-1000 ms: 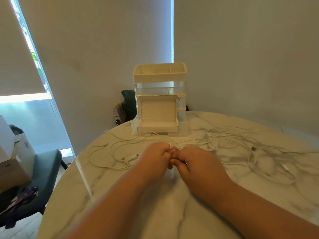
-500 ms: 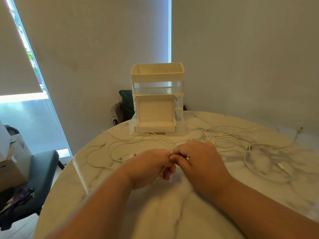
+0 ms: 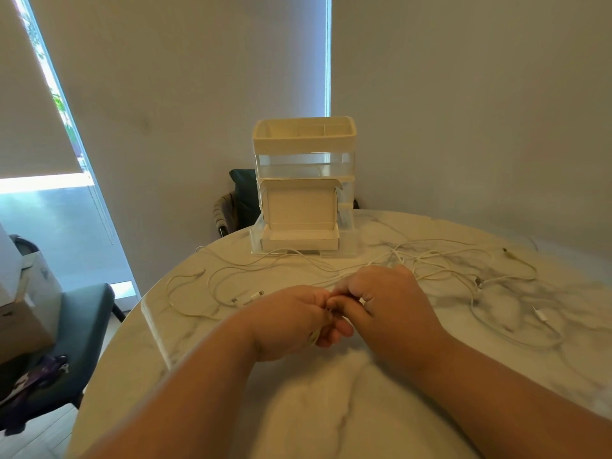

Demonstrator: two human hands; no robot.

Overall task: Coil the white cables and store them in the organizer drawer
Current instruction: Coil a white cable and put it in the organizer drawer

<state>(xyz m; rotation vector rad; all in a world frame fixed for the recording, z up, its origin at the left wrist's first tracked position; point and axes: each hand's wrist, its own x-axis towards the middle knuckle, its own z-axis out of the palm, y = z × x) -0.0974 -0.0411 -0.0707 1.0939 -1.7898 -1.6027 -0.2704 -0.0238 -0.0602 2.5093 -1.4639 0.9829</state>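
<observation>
The marble table (image 3: 331, 409) carries the organizer (image 3: 303, 140) at its far edge, with the bottom drawer (image 3: 299, 240) pulled open. White cables (image 3: 447, 263) sprawl loose between organizer and hands. The left hand (image 3: 291, 323) curls round a few loops of one cable (image 3: 316, 334). The right hand (image 3: 390, 309), fingers bent, pinches it just beside. Coiling looks barely begun. The next move calls for drawing in slack and winding another loop without snagging the tangle.

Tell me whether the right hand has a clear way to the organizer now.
Probably yes: only loose white cables lie flat on the table between the right hand and the organizer. But it is busy pinching one of them together with the left hand.
</observation>
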